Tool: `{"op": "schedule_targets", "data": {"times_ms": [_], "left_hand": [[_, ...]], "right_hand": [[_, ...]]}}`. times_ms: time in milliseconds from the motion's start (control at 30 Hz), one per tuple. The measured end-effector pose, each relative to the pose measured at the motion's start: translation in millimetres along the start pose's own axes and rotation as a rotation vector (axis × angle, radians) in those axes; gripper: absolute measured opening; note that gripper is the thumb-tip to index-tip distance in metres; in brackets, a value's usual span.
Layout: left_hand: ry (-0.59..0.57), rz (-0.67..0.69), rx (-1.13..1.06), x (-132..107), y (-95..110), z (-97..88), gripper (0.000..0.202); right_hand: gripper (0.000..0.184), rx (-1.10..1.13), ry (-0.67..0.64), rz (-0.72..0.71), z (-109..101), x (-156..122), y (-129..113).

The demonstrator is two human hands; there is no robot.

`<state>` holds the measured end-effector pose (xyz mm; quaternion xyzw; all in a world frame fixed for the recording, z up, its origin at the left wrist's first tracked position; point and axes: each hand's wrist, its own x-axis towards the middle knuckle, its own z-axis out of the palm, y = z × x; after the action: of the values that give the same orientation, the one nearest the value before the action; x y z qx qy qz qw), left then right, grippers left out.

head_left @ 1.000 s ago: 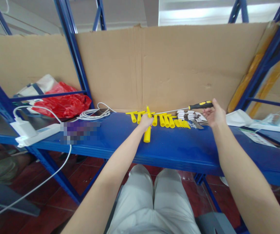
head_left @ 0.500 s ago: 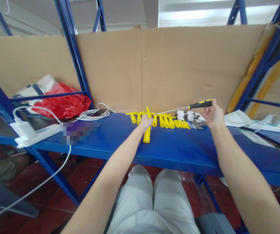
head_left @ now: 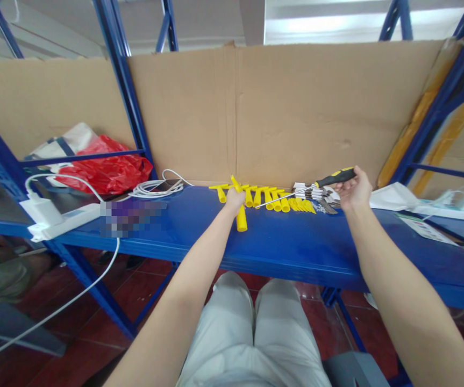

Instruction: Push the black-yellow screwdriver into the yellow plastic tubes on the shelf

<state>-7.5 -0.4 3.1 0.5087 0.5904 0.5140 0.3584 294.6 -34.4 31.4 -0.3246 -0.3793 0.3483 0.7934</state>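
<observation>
My left hand (head_left: 235, 200) is closed round a long yellow plastic handle (head_left: 241, 219), held above the blue shelf (head_left: 280, 242) with its lower end pointing toward me. My right hand (head_left: 352, 189) grips a screwdriver (head_left: 332, 177) by its black and yellow handle; the steel shaft slants down to the left, its tip over the row of yellow plastic parts (head_left: 270, 198). A stack of small white and metal pieces (head_left: 310, 191) lies just under the shaft, beside my right hand.
A cardboard sheet (head_left: 280, 107) backs the shelf. At left lie a coiled white cable (head_left: 153, 188), a white power strip with a charger (head_left: 54, 217) and a red plastic bag (head_left: 102, 169). White packets (head_left: 393, 196) sit at right. Blue rack posts (head_left: 122, 86) stand on both sides.
My left hand has shifted slightly left with the yellow handle and tilted it. The screwdriver's tip has drawn away from my left hand and dropped, the shaft now slanting down over the yellow parts.
</observation>
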Motion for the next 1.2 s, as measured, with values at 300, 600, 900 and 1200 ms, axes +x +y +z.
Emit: {"op": "schedule_targets", "data": {"times_ms": [300, 600, 900, 1200], "left_hand": [[0.083, 0.025, -0.077, 2.0, 1.5, -1.1, 0.021], [0.067, 0.065, -0.049, -3.2, 6.8, 1.9, 0.023], [-0.044, 0.112, 0.063, -10.2, 2.7, 7.7, 0.046], [-0.202, 0.302, 0.263, -2.5, -13.4, 16.0, 0.061]], "right_hand": [[0.029, -0.131, 0.015, 0.180, 40.0, -34.6, 5.2], [0.032, -0.676, -0.425, 0.499, 24.5, -41.1, 11.4], [0.054, -1.002, -0.699, 0.391, 19.6, -41.2, 36.4], [0.045, -1.318, -0.686, 0.296, 18.7, -38.8, 35.1]]}}
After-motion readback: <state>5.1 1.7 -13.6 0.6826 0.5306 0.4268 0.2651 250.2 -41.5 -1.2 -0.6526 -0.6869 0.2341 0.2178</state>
